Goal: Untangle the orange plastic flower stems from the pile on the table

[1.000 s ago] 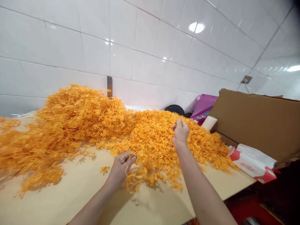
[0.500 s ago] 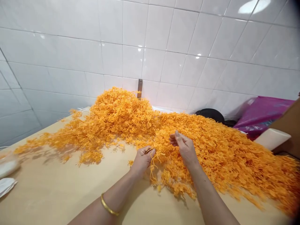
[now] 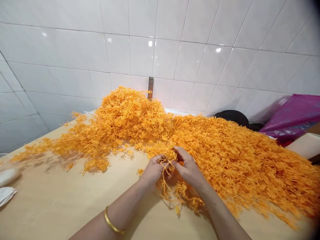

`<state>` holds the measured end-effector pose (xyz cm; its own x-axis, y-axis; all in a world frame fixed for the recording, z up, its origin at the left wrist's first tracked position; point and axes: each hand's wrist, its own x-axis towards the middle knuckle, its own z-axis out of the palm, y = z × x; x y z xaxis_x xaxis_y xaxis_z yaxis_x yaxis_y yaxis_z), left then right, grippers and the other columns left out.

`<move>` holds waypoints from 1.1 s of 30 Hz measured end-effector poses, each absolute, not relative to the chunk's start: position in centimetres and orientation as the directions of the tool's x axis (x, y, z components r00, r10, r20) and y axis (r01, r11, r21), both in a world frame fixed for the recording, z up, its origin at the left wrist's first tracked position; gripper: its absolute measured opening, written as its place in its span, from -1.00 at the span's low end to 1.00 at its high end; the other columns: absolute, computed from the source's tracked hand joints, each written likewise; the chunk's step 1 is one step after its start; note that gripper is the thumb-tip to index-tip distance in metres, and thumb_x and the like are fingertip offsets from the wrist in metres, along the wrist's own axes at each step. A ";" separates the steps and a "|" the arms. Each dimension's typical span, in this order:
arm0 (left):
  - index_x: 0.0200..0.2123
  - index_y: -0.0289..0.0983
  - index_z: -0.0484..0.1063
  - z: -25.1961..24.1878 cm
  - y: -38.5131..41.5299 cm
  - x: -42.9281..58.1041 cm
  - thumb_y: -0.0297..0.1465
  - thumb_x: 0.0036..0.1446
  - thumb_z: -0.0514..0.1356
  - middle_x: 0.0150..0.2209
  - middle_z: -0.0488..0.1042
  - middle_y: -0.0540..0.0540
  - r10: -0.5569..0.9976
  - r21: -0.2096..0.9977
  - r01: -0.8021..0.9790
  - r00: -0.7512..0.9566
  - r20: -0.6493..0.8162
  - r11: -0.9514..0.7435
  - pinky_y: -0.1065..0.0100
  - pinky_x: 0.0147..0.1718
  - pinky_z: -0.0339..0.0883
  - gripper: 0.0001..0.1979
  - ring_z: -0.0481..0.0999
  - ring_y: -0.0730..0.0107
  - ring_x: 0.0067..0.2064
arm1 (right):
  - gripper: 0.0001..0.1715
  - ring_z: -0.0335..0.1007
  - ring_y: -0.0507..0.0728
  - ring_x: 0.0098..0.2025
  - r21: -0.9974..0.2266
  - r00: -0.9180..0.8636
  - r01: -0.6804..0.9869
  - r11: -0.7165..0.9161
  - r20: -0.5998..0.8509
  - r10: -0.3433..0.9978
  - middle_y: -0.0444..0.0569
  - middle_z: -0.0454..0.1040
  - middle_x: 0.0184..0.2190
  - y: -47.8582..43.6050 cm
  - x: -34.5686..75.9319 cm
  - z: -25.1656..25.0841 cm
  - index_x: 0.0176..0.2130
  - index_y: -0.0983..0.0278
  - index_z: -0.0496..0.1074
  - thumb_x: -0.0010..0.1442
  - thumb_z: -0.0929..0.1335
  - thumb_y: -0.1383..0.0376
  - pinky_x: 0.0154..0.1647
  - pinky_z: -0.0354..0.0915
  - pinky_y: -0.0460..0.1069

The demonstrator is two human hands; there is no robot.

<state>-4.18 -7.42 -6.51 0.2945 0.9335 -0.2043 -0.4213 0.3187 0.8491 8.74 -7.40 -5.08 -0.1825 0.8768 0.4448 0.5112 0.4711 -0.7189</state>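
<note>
Between my two hands is an orange artificial flower sprig (image 3: pixel 164 176) with thin branching stems, hanging down over the table. My left hand (image 3: pixel 155 169) pinches it from the left, fingers closed on a stem. From the right, my right hand (image 3: pixel 187 165) has its thumb and fingers closed around the upper part of the same sprig; the fingertips are partly hidden by the stems. Just behind and to the right of my hands spreads a large heap of orange sprigs (image 3: pixel 237 156). A taller pile of the same sprigs (image 3: pixel 130 116) rises behind my left hand.
The pale wooden table (image 3: pixel 62 200) meets a white tiled wall (image 3: pixel 167 56) at the back. A black round object (image 3: pixel 232 116) and a purple bag (image 3: pixel 292 116) lie behind the heap. A white cloth (image 3: pixel 7 196) is at the left edge. A metal bracket (image 3: pixel 150 87) stands against the wall.
My right hand has moved left and down from above the heap and closed on the sprig beside my left hand. The left hand keeps its pinch. The view has tipped slightly.
</note>
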 end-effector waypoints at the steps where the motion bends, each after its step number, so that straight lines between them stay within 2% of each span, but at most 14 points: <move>1: -0.52 -0.29 0.25 -6.5 -7.2 -4.3 -0.46 -0.26 0.27 -0.68 0.31 0.06 0.939 0.836 -0.447 0.274 -0.210 0.317 0.51 -0.72 0.15 -0.78 0.29 0.55 -0.71 | -0.51 0.24 0.03 -0.37 -0.729 -0.165 0.502 0.465 0.447 0.879 -0.02 0.31 -0.24 -7.4 8.8 -5.1 -0.04 0.23 0.22 -0.01 0.29 0.34 -0.29 0.22 -0.02; 4: -0.49 -0.29 0.26 -6.5 -6.7 -4.8 -0.51 -0.26 0.27 -0.64 0.34 0.09 0.958 0.790 -0.544 0.197 -0.207 0.282 0.56 -0.72 0.14 -0.77 0.28 0.62 -0.72 | -0.40 0.25 0.01 -0.40 -0.768 -0.120 0.455 0.450 0.447 0.886 -0.01 0.29 -0.23 -7.6 8.8 -5.0 0.01 0.22 0.16 -0.04 0.34 0.26 -0.31 0.24 -0.02; 9: -0.37 -0.34 0.37 -6.3 -6.5 -5.2 -0.50 -0.14 0.21 -0.57 0.38 0.02 0.938 0.736 -0.586 0.264 -0.223 0.340 0.53 -0.62 0.25 -0.83 0.35 0.59 -0.62 | -0.78 0.27 0.05 -0.34 -0.735 -0.105 0.443 0.514 0.527 0.844 -0.02 0.35 -0.34 -7.9 9.0 -4.6 -0.24 0.28 0.34 0.08 0.26 0.25 -0.31 0.23 -0.05; 14: -0.41 -0.36 0.38 -6.1 -6.8 -5.0 -0.52 -0.06 0.15 -0.57 0.39 0.00 0.927 0.686 -0.623 0.280 -0.251 0.374 0.51 -0.58 0.29 -0.93 0.37 0.59 -0.60 | -0.80 0.26 0.05 -0.42 -0.699 -0.100 0.489 0.522 0.549 0.830 -0.07 0.34 -0.49 -8.1 8.7 -4.5 -0.44 0.30 0.36 0.10 0.23 0.25 -0.40 0.19 -0.07; 17: -0.41 -0.34 0.37 -5.9 -6.8 -5.0 -0.55 -0.10 0.17 -0.56 0.38 0.02 0.935 0.680 -0.641 0.249 -0.254 0.355 0.51 -0.58 0.29 -0.89 0.38 0.58 -0.59 | -0.84 0.28 0.07 -0.36 -0.708 -0.051 0.486 0.512 0.562 0.826 -0.05 0.36 -0.43 -8.1 8.5 -4.8 -0.37 0.28 0.36 0.08 0.25 0.25 -0.34 0.21 -0.05; 20: -0.42 -0.31 0.32 -5.7 -6.8 -5.0 -0.54 -0.16 0.22 -0.56 0.37 0.04 0.950 0.702 -0.641 0.184 -0.252 0.310 0.50 -0.61 0.28 -0.84 0.37 0.57 -0.59 | -0.78 0.30 0.06 -0.36 -0.789 0.095 0.416 0.452 0.532 0.842 -0.03 0.37 -0.36 -8.0 8.7 -5.0 -0.22 0.26 0.33 0.11 0.22 0.26 -0.31 0.24 -0.03; 22: -0.46 -0.29 0.28 -5.7 -6.8 -5.0 -0.49 -0.20 0.25 -0.58 0.36 0.06 0.961 0.737 -0.617 0.153 -0.232 0.276 0.50 -0.64 0.25 -0.80 0.36 0.56 -0.61 | -0.75 0.30 0.05 -0.38 -0.830 0.197 0.345 0.437 0.520 0.831 -0.04 0.37 -0.36 -8.1 9.0 -4.8 -0.19 0.25 0.31 0.13 0.20 0.24 -0.31 0.25 -0.02; 24: -0.51 -0.29 0.24 -5.8 -6.9 -5.0 -0.43 -0.23 0.28 -0.62 0.33 0.08 0.974 0.796 -0.561 0.141 -0.180 0.228 0.52 -0.67 0.20 -0.77 0.32 0.57 -0.64 | -0.74 0.30 0.06 -0.33 -0.817 0.257 0.314 0.483 0.563 0.785 -0.02 0.36 -0.31 -8.4 9.1 -4.3 -0.18 0.25 0.30 0.14 0.19 0.23 -0.27 0.25 -0.01; 26: -0.55 -0.30 0.21 -6.0 -7.0 -4.9 -0.39 -0.25 0.29 -0.66 0.31 0.08 0.983 0.844 -0.507 0.143 -0.116 0.173 0.54 -0.68 0.16 -0.73 0.29 0.59 -0.66 | -0.76 0.29 0.08 -0.27 -0.764 0.191 0.339 0.548 0.627 0.756 -0.01 0.35 -0.28 -8.9 8.9 -3.8 -0.21 0.24 0.32 0.15 0.18 0.24 -0.24 0.23 -0.01; 28: -0.56 -0.30 0.20 -6.2 -7.0 -4.8 -0.37 -0.25 0.29 -0.67 0.31 0.07 0.983 0.855 -0.496 0.166 -0.075 0.149 0.55 -0.68 0.14 -0.72 0.28 0.61 -0.67 | -0.78 0.29 0.08 -0.30 -0.691 -0.004 0.409 0.596 0.652 0.759 -0.02 0.37 -0.35 -9.3 8.4 -3.5 -0.32 0.25 0.36 0.15 0.18 0.25 -0.27 0.21 -0.03; 31: -0.53 -0.30 0.20 -6.3 -7.0 -4.8 -0.37 -0.22 0.28 -0.65 0.32 0.07 0.981 0.819 -0.548 0.177 -0.084 0.169 0.56 -0.67 0.14 -0.73 0.30 0.60 -0.66 | -0.71 0.24 0.04 -0.44 -0.595 -0.272 0.531 0.603 0.555 0.787 -0.09 0.34 -0.56 -9.4 7.7 -3.7 -0.53 0.26 0.35 0.14 0.19 0.26 -0.38 0.14 -0.05; 33: -0.50 -0.29 0.22 -6.1 -6.9 -4.9 -0.38 -0.20 0.26 -0.63 0.33 0.07 0.980 0.789 -0.584 0.157 -0.121 0.191 0.55 -0.67 0.15 -0.76 0.32 0.59 -0.64 | -0.71 0.20 0.02 -0.51 -0.572 -0.309 0.597 0.562 0.483 0.819 -0.13 0.31 -0.62 -9.2 7.5 -4.1 -0.57 0.27 0.31 0.13 0.21 0.25 -0.43 0.10 -0.07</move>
<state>-4.87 -6.93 -6.13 0.1568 0.9802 -0.1212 -0.5838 0.1909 0.7891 7.50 -9.21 -4.13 -0.3085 0.8193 0.4834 0.5970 0.5624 -0.5722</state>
